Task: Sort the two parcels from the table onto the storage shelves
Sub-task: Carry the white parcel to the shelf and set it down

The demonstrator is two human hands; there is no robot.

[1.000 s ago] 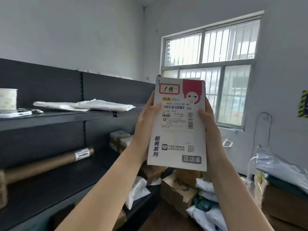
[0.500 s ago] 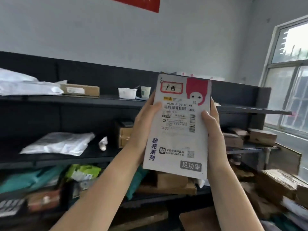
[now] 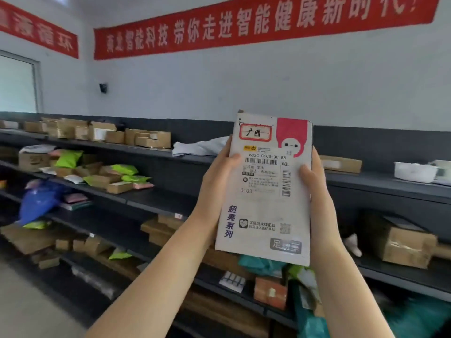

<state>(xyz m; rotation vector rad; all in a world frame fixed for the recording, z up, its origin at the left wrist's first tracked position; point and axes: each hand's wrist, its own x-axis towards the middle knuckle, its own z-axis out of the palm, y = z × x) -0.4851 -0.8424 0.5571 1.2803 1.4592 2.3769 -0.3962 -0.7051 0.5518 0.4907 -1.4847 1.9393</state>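
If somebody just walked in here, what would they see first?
Probably the white parcel with the pink cartoon face, held upright in the middle by the left hand and right hand. Then the long red banner high on the wall, above dark shelves crowded with boxes.

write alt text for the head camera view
Both hands, left hand and right hand, hold a white parcel upright, label facing the camera, before dark shelves of boxes and bags, under a red banner.
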